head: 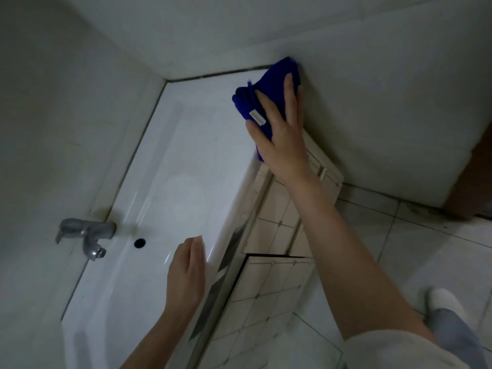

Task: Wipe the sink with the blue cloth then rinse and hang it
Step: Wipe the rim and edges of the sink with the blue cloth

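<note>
Wiping seems midway: the right hand (282,139), fingers wide, presses the cloth (269,86) under them on the sink (186,155) corner; the left hand (186,272) rests flat. Rinsing and hanging are not yet done.

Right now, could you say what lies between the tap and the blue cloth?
Only bare white sink, from tap to blue cloth, in the head view.
</note>
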